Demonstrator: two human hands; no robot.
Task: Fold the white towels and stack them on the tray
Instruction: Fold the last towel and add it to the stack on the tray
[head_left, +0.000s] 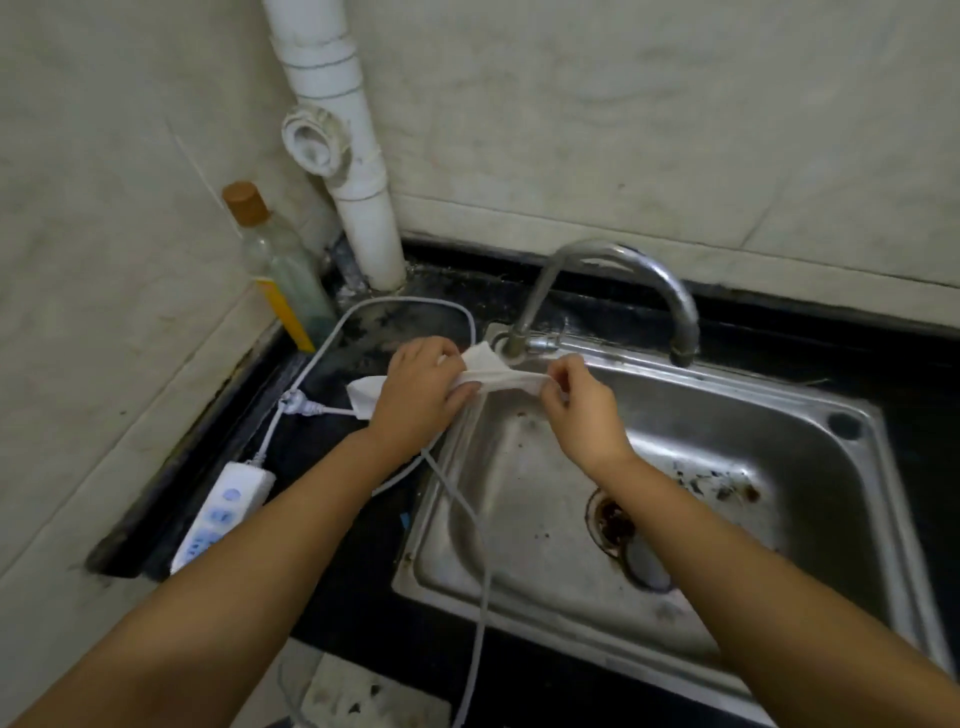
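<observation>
A small white towel (506, 380) is stretched between both hands above the back left corner of a steel sink (810, 431). My left hand (418, 392) grips its left part, with loose cloth sticking out to the left and behind the fingers. My right hand (579, 410) pinches the towel's right end between thumb and fingers. No tray is in view.
A curved metal faucet (613, 265) rises just behind the hands. On the black counter (358, 582) at left lie a white power strip (223, 512) and its cable (415, 304), which trails across the sink edge. A glass bottle (278, 260) and a white drainpipe (348, 156) stand in the corner.
</observation>
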